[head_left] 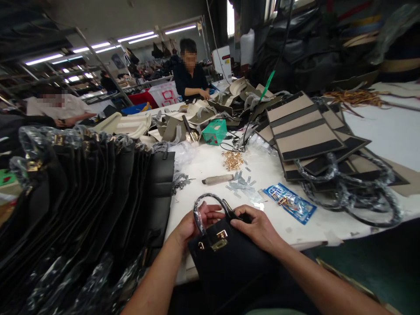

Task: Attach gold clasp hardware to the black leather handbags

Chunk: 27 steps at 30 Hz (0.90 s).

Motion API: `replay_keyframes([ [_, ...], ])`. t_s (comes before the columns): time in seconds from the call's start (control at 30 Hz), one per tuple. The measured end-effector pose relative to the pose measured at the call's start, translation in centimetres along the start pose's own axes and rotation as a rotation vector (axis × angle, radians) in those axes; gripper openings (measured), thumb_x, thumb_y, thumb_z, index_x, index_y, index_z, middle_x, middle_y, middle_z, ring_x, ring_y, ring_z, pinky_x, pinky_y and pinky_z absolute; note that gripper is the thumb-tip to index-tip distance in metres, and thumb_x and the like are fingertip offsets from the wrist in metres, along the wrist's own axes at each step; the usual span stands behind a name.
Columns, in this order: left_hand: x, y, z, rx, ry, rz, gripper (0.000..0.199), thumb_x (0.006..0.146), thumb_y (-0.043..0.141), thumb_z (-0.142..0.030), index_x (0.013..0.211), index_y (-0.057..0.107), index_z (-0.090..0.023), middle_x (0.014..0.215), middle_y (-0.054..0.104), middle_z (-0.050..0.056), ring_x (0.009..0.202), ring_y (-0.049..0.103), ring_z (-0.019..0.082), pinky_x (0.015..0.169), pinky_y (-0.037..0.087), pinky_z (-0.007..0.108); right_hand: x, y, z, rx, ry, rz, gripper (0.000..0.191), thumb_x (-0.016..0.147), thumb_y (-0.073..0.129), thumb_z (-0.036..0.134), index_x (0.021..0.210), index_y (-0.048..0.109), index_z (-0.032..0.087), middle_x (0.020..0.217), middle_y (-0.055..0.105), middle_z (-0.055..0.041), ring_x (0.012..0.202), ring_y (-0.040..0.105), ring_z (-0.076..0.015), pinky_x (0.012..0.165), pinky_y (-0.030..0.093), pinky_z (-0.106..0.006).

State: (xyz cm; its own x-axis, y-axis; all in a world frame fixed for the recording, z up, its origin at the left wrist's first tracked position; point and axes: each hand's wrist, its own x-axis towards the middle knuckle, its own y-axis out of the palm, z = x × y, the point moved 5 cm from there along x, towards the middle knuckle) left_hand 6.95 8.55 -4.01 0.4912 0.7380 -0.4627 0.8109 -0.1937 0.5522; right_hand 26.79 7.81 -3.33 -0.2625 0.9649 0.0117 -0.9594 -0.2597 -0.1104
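Note:
A black handbag (229, 258) with gold metal fittings rests tilted at the table's near edge. Its arched handle (198, 212) is wrapped in clear plastic film. My right hand (256, 225) grips the bag's top edge beside the handle's right end, thumb in front. My left hand (203, 218) is at the handle's left side, its fingers loosely bent and apart behind the loop. Whether its fingertips press on the bag is hidden. A gold turn-lock plate (219, 245) shows on the bag's front.
Black bags (108, 183) stand in a row at left. Flat bag panels with wrapped handles (308, 127) are stacked right. On the table (210, 162) lie gold fittings (232, 160), metal plates (243, 183), a cloth-wrapped stick (217, 179), a blue packet (290, 203) and a green box (215, 131). A co-worker (192, 81) sits opposite.

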Motion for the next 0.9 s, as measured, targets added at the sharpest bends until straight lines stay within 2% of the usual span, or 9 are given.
replay_keyframes([
  [0.1,0.3,1.3,-0.2,0.136,-0.006,0.118,0.046,0.077,0.075,-0.032,0.118,0.066,-0.013,0.109,0.07,0.014,0.093,0.068,0.023,0.082,0.05,0.03,0.0,0.1,0.1,0.145,0.019,0.074,0.027,0.08,0.071,0.045,0.085,0.063,0.02,0.089,0.066,-0.0015,0.084,0.058,-0.0195,0.077,0.045,-0.03],
  [0.2,0.6,2.3,-0.6,0.253,-0.047,0.212,0.055,0.07,0.08,-0.023,0.121,0.064,-0.016,0.106,0.07,0.012,0.088,0.068,0.022,0.078,0.05,0.03,0.1,-0.2,0.2,0.268,0.055,0.142,0.031,0.079,0.073,0.049,0.084,0.062,0.02,0.092,0.066,-0.0023,0.087,0.059,-0.0201,0.081,0.046,-0.031],
  [0.33,1.4,2.1,-1.0,0.369,-0.009,0.208,0.045,0.069,0.079,-0.02,0.113,0.067,-0.016,0.1,0.07,0.009,0.087,0.065,0.02,0.079,0.048,0.029,0.4,-0.8,0.7,0.405,0.085,0.295,0.037,0.076,0.075,0.052,0.083,0.06,0.02,0.096,0.066,-0.0037,0.091,0.06,-0.0214,0.084,0.046,-0.034],
  [0.43,1.6,1.8,-0.8,0.39,0.001,0.175,0.042,0.07,0.079,-0.022,0.11,0.068,-0.016,0.096,0.07,0.008,0.084,0.065,0.018,0.077,0.047,0.028,0.6,-1.1,1.2,0.386,0.05,0.387,0.038,0.068,0.082,0.047,0.076,0.057,0.019,0.106,0.065,-0.0047,0.098,0.059,-0.0225,0.087,0.045,-0.035],
  [0.53,1.2,1.6,-0.5,0.362,0.02,0.133,0.041,0.068,0.08,-0.021,0.108,0.07,-0.016,0.093,0.07,0.007,0.081,0.064,0.017,0.076,0.046,0.027,0.7,-1.1,1.0,0.342,0.063,0.325,0.037,0.068,0.083,0.043,0.078,0.057,0.019,0.108,0.066,-0.004,0.098,0.06,-0.0214,0.085,0.047,-0.033],
  [0.63,0.5,1.4,-0.4,0.324,0.042,0.103,0.044,0.07,0.078,-0.02,0.112,0.069,-0.015,0.096,0.07,0.009,0.086,0.065,0.02,0.083,0.046,0.031,0.6,-1.0,0.2,0.281,0.115,0.192,0.041,0.075,0.077,0.048,0.102,0.064,0.02,0.111,0.067,-0.006,0.098,0.062,-0.0226,0.086,0.049,-0.036],
  [0.7,0.0,0.9,-0.3,0.305,0.052,0.062,0.047,0.07,0.078,-0.019,0.115,0.068,-0.016,0.097,0.07,0.009,0.088,0.065,0.021,0.085,0.046,0.032,0.5,-0.8,-0.3,0.229,0.156,0.124,0.049,0.075,0.076,0.051,0.111,0.066,0.02,0.111,0.068,-0.0081,0.098,0.063,-0.0247,0.087,0.05,-0.038],
  [0.8,-0.6,-0.1,0.0,0.271,0.045,0.014,0.05,0.066,0.08,-0.019,0.115,0.068,-0.016,0.097,0.072,0.009,0.087,0.066,0.022,0.083,0.047,0.032,0.2,-0.2,-1.0,0.277,0.249,0.067,0.052,0.074,0.076,0.054,0.111,0.069,0.018,0.102,0.071,-0.0073,0.095,0.065,-0.0263,0.085,0.051,-0.039],
  [0.9,-1.1,-0.5,0.3,0.222,0.035,0.026,0.051,0.065,0.08,-0.018,0.114,0.068,-0.016,0.098,0.073,0.01,0.088,0.068,0.023,0.083,0.048,0.034,0.0,0.7,-1.2,0.425,0.326,0.076,0.047,0.079,0.071,0.055,0.108,0.071,0.017,0.093,0.073,-0.0053,0.09,0.067,-0.0251,0.081,0.051,-0.037],
])
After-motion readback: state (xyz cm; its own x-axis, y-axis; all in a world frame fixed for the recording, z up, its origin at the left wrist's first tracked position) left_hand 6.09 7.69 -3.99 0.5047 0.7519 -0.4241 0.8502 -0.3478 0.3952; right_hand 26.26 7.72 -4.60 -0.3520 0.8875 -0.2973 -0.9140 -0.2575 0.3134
